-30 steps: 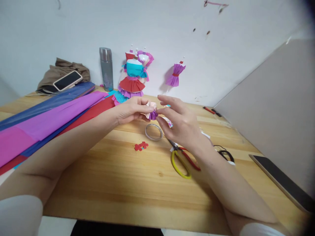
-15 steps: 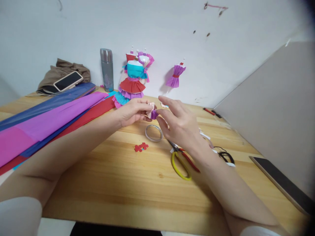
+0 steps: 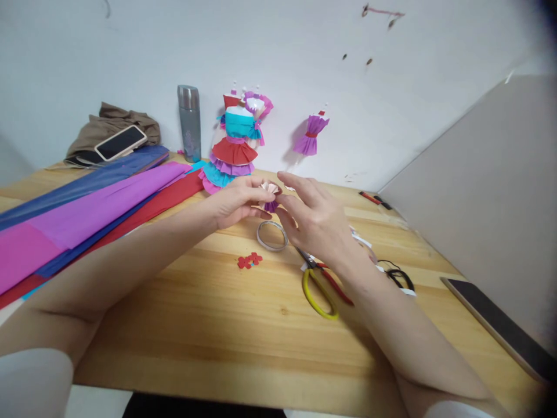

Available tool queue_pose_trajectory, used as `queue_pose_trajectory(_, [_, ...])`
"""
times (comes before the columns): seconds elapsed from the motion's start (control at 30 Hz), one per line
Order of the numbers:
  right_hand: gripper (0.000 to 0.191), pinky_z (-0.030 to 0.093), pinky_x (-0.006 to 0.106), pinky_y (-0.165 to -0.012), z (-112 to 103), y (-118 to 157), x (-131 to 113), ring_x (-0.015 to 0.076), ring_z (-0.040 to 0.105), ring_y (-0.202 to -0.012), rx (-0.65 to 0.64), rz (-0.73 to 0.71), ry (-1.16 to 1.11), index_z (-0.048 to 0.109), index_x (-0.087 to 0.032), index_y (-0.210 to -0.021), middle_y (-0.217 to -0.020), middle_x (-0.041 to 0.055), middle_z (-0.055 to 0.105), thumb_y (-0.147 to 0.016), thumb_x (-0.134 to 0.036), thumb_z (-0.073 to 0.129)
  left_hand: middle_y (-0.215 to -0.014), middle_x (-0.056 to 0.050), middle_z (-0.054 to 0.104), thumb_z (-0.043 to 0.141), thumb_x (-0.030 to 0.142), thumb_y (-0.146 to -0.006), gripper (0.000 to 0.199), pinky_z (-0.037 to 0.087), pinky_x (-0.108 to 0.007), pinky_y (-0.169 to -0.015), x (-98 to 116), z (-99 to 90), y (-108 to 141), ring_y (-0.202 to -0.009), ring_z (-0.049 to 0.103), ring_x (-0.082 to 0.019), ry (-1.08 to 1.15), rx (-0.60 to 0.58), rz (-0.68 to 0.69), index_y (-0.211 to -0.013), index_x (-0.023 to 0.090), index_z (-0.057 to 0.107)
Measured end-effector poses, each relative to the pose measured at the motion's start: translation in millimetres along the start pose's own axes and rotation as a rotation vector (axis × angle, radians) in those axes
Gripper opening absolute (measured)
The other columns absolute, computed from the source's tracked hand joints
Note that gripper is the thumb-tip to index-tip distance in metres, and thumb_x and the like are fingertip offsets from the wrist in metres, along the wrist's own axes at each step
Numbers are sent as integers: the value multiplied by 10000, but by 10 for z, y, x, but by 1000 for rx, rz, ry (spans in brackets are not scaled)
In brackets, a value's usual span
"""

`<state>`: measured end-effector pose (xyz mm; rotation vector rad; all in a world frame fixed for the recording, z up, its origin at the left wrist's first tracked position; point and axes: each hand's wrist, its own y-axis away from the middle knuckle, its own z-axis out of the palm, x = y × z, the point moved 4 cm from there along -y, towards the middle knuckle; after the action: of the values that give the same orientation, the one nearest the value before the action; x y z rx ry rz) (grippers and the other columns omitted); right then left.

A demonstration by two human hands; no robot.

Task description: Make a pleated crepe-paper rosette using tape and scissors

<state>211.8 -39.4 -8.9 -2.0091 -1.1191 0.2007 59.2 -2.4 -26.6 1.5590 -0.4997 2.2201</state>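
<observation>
Between the thumb and fingers of my left hand [image 3: 239, 200] is a small pleated paper rosette [image 3: 270, 200], cream above and purple below. My right hand [image 3: 315, 217] meets the rosette's right edge with its thumb and index fingertips pinched on it; the other fingers are raised. Just below the hands a roll of tape [image 3: 272, 236] lies on its side on the wooden table [image 3: 243, 337]. Red paper flower cutouts [image 3: 249, 261] lie nearer me. Scissors [image 3: 319, 290] with one yellow and one red handle rest partly beneath my right wrist.
Small mannequins in paper dresses [image 3: 237, 142] stand against the wall, with a purple paper dress [image 3: 311, 136] to their right. Folded coloured paper [image 3: 96, 215], a phone [image 3: 120, 143], brown cloth [image 3: 93, 130] and a bottle [image 3: 189, 125] fill the left. A dark tablet-like slab [image 3: 496, 325] lies right.
The rosette has turned in my fingers, so more of its cream side faces up and less purple shows. Both hands have barely shifted.
</observation>
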Motion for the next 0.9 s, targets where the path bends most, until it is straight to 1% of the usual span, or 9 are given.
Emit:
queue_pose_trajectory(0.17, [180,620,571,-885,16,-11,3,334,690,-1152,-24,58,-65,684,-273,-956,-1384,139,685,-990,-180,534,-773,-13,598,717,111,-768,86,533,-299,-677,-4,1,-26,-691,574,-119,100,44,26,-787,116,634])
queue_pose_trajectory(0.3, [211,613,559,-916,20,-28,2,325,681,-1175,-15,73,-64,705,-291,-1021,-1369,125,688,-1004,-190,521,-828,-37,615,653,90,-827,26,543,-303,-681,1,-15,-30,-730,595,-133,145,83,18,-815,109,640])
queue_pose_trajectory(0.43, [235,605,551,-914,56,-36,3,325,680,-1147,-36,43,-50,718,-273,-1055,-1271,129,729,-1022,-178,506,-786,-29,602,647,92,-851,67,542,-307,-701,-6,-14,-27,-732,593,-139,190,118,0,-789,115,638])
queue_pose_trajectory(0.53, [266,600,530,-904,83,-30,-3,314,675,-1159,-37,-8,-17,724,-256,-1062,-1213,118,754,-1035,-153,480,-782,-31,608,636,61,-827,104,533,-304,-727,-9,2,-30,-748,591,-138,208,116,-1,-744,121,619])
queue_pose_trajectory(0.67, [282,587,509,-900,88,-20,0,305,665,-1167,-29,-25,23,735,-244,-1080,-1218,120,748,-1041,-144,474,-809,-41,617,611,16,-772,102,532,-312,-771,-12,-2,-38,-795,588,-144,187,103,14,-749,115,618])
queue_pose_trajectory(0.8, [286,578,480,-884,80,-18,-15,293,667,-1114,-32,-79,73,749,-190,-1088,-1149,144,755,-1046,-128,473,-811,-51,606,603,13,-755,115,506,-294,-749,-13,-7,-44,-800,574,-145,161,91,23,-713,120,591])
queue_pose_trajectory(0.9, [274,573,451,-876,72,-18,-35,279,673,-1099,-15,-137,114,756,-163,-1080,-1117,141,768,-1047,-117,487,-794,-53,597,557,-17,-745,141,491,-287,-726,-10,5,-41,-789,564,-141,148,102,25,-705,114,591])
